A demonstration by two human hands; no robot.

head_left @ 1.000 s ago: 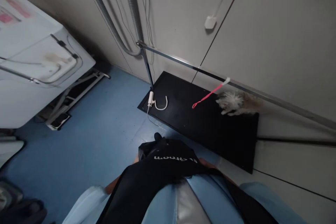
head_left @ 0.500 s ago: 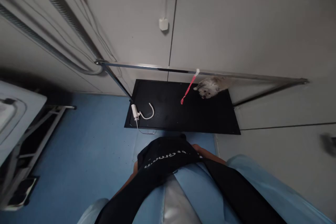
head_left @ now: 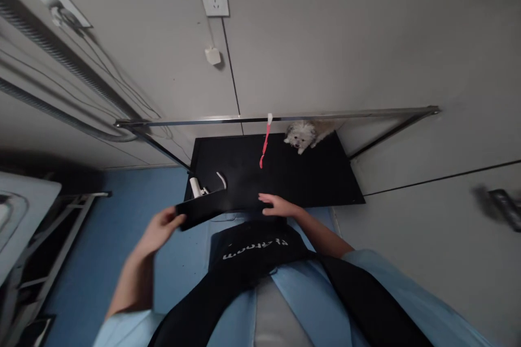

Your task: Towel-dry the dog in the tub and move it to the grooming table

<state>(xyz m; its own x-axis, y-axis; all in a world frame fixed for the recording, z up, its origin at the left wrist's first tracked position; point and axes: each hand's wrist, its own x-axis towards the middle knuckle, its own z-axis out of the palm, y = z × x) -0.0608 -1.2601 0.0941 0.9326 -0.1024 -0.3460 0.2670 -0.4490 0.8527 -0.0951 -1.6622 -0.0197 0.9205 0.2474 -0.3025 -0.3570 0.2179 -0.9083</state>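
My left hand (head_left: 160, 227) grips the end of a flat black rectangular object (head_left: 201, 209), thumb on the near side. That object reaches over the near left edge of the black table (head_left: 244, 160); its exact kind does not show. My right hand (head_left: 279, 205) is open above the table's front edge, fingers stretched to the left, touching nothing I can see. A small white dog (head_left: 301, 135) is at the far right of the tabletop, its head toward me. Between dog and hands, a pink loop strap (head_left: 265, 146) hangs from the metal bar.
The metal bar (head_left: 195, 120) spans above the table on side posts. A white device (head_left: 195, 187) with a curved arm stands at the left corner, partly covered by the black object. Grey hoses (head_left: 77, 59) run along the left wall. A white tub (head_left: 24, 195) stands at left.
Both hands have risen from beside the apron to the table's edge, the left now with the black object. The dog has turned its head and shifted slightly. My view has swung right.
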